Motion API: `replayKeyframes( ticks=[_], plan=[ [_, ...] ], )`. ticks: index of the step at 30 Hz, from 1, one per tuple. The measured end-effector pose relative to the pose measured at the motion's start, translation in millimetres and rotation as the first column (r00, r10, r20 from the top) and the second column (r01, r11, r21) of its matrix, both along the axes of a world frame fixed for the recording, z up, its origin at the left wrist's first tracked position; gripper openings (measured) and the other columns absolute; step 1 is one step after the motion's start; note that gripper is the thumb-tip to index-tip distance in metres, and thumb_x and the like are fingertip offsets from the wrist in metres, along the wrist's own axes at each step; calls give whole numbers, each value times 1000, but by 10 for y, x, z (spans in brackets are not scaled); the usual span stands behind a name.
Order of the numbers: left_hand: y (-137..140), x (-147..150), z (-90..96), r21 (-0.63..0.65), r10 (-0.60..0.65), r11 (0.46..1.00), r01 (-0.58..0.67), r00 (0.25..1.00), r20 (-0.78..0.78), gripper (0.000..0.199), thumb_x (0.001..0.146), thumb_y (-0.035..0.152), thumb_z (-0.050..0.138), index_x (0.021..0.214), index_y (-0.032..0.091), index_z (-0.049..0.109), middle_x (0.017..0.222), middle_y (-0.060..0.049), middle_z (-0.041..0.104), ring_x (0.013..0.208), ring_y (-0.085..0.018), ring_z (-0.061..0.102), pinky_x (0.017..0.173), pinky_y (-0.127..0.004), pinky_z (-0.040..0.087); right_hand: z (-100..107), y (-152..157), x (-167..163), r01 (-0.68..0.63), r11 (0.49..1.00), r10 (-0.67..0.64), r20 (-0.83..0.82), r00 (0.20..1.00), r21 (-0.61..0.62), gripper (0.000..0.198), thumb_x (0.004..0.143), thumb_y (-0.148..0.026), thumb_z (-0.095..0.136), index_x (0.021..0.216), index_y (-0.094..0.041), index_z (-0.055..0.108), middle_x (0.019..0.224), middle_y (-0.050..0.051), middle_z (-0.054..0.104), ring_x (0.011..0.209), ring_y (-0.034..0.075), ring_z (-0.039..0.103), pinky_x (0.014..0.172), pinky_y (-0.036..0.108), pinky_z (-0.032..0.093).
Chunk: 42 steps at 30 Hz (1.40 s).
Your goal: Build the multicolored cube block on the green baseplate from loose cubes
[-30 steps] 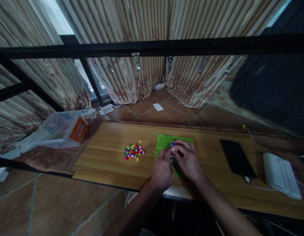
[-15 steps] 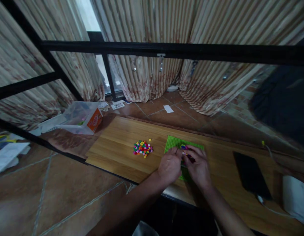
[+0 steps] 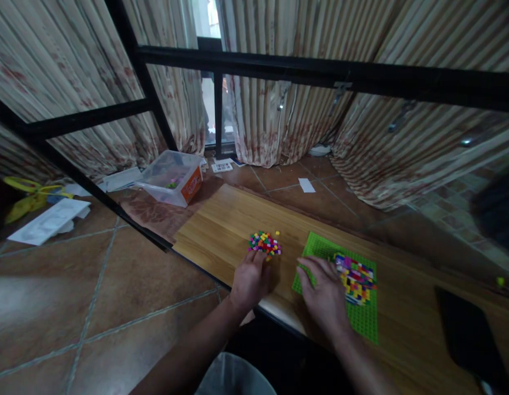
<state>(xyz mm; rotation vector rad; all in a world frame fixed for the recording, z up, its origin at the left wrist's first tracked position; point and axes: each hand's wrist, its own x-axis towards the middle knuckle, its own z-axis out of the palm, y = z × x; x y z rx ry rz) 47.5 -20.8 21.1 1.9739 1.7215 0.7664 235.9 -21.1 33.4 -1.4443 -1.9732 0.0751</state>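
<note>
A small heap of colourful toy bricks [image 3: 266, 241] lies on the wooden tabletop. My left hand [image 3: 249, 282] is at the heap's near edge, its fingers slightly apart and their tips among or just above the bricks; nothing shows in its grip. Over the left part of a green studded baseplate [image 3: 363, 323] is my right hand [image 3: 326, 293], with thumb and forefinger apart and nothing visible between them. Right beside it, a multicoloured brick build [image 3: 356, 280] covers the middle of the plate, part of its left side hidden by the hand.
A black flat device [image 3: 468, 323] lies at the table's right. Beyond the left end stands a clear plastic box [image 3: 164, 178] with an orange label. A black metal frame [image 3: 258, 66] crosses in front of the curtains [image 3: 275, 126]. White paper [image 3: 306, 185] lies on the tiled floor.
My hands have parted: the left has gone from the baseplate to the brick heap, the right has opened and uncovered the build. The view has turned left.
</note>
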Motion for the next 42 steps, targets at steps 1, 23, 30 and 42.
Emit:
replayKeyframes(
  ticks=[1,23,30,42],
  plan=[
    [16,-46,-14,0,32,999,-32,999,-20,24,84,15,53,106,20,56,107,-6,61,99,-20,60,89,-32,49,-45,53,-110,2,999,-2,4,1000,-53,24,91,-29,48,105,-20,65,102,9,66,97,24,59,88,40,46],
    [78,2,-4,-30,16,1000,-9,970,242,9,87,17,53,88,19,61,86,-3,66,78,-15,62,71,-25,47,-140,146,-400,-29,908,-187,-465,866,-418,20,86,-36,53,87,-20,67,84,5,70,76,19,64,72,31,48],
    [-83,148,254,-76,-27,991,112,714,700,6,80,22,65,84,17,67,78,-1,67,72,-13,62,67,-22,49,93,-187,-328,-170,878,-325,-817,477,-448,26,73,-39,72,93,-22,71,73,0,67,65,15,61,64,28,50],
    [-336,451,666,-194,49,948,252,488,872,14,79,25,69,90,17,73,80,-4,75,74,-14,70,73,-24,56,488,-600,-86,-209,891,-352,-904,241,-403,22,76,-39,74,90,-23,70,78,2,73,73,16,68,70,29,54]
  ],
)
